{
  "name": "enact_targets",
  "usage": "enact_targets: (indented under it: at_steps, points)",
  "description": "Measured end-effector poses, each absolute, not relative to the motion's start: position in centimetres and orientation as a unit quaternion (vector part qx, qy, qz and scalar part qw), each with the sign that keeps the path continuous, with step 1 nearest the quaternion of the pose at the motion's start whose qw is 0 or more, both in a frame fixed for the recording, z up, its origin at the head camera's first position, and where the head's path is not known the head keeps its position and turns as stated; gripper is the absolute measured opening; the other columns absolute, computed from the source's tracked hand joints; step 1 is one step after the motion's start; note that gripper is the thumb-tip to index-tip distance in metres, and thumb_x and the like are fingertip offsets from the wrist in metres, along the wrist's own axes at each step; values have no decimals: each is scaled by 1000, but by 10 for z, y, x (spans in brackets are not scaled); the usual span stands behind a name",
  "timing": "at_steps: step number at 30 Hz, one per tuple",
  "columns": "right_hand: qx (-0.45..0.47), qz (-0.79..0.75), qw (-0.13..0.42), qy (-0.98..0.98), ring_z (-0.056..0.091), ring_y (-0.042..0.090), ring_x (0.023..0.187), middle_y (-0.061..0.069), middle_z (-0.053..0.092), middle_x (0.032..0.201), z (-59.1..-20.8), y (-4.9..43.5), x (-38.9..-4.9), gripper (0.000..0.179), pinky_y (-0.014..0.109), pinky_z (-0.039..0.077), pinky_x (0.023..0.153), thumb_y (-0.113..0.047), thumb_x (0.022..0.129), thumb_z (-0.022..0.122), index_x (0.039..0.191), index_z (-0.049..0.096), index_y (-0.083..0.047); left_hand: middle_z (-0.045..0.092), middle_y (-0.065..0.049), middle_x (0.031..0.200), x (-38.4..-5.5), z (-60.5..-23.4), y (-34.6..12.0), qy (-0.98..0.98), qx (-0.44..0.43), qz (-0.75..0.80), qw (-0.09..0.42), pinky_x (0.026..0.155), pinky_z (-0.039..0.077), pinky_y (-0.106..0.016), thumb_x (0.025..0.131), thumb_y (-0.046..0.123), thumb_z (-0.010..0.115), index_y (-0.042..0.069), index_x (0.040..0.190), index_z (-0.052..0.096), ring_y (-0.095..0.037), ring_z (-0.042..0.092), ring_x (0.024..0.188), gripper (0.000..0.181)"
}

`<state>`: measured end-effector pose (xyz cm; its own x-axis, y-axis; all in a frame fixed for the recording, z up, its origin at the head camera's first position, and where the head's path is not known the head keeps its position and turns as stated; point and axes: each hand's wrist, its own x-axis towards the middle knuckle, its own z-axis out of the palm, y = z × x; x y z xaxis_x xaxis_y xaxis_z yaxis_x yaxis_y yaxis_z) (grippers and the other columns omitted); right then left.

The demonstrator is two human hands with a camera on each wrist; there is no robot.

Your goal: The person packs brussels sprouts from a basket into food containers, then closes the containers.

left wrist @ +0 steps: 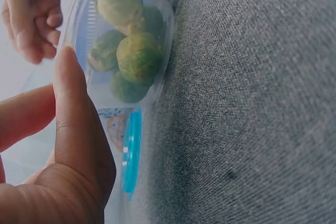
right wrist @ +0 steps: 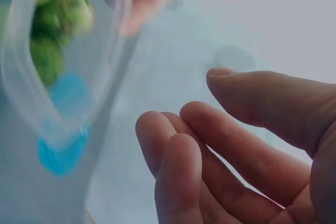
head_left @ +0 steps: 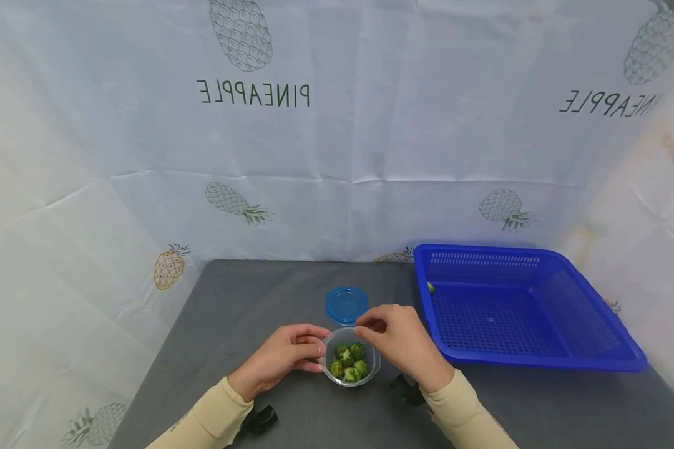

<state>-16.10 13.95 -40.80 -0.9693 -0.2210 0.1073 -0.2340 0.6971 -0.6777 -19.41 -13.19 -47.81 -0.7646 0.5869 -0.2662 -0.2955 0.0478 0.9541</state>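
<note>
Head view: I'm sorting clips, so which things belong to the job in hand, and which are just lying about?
Likely the job: clear tub, touched by left hand; Brussels sprouts inside; blue lid; probably blue basket.
Just surroundings: patterned cloth; grey tabletop.

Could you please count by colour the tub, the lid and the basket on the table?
Clear: 1 (tub)
Blue: 2 (lid, basket)
Total: 3
</note>
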Motion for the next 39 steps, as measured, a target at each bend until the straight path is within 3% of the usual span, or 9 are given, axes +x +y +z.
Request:
enact_targets:
  at_steps: [7,15,22,27,32,39]
  points:
    - [93,336,29,-937,75,10,91,-6,81,105,-372,192,-171,13,37,65,80,-26,101,79,113,84,-24,70,-12,114,-194,-476,-133,656,111,677,314,89,69,-34,106,15,71,-7,150,56,-17,71,99,51]
    - [64,310,-18,-948,73,33,117,8,80,124,-358,266,-214,26,56,62,98,-30,105,72,126,81,-17,70,-11,113,-192,-482,-136,659,99,677,313,89,69,-34,105,16,73,-7,150,56,-17,72,100,53]
    - [69,300,-74,-949,71,39,123,14,78,129,-389,301,-256,33,61,59,105,-26,104,73,130,78,-7,70,-7,111,-191,-483,-136,656,98,679,313,89,69,-34,105,17,73,-7,150,56,-17,71,98,54]
    - [72,312,-107,-941,73,37,119,17,77,130,-408,311,-276,34,57,61,102,-24,102,75,129,78,-3,70,-6,109,-189,-483,-136,655,98,680,315,88,69,-34,105,17,73,-8,149,56,-16,71,97,53]
    - [54,312,-122,-941,76,33,111,19,77,129,-418,316,-287,33,54,64,98,-23,99,79,126,80,-4,70,-6,110,-190,-483,-134,657,97,677,317,88,69,-34,105,18,74,-7,149,57,-17,71,98,53]
    - [56,299,-127,-944,75,38,113,20,79,123,-427,320,-292,31,54,64,98,-21,96,82,120,82,-2,70,-7,111,-193,-481,-127,660,105,673,318,89,69,-35,104,17,75,-7,149,56,-17,71,99,54]
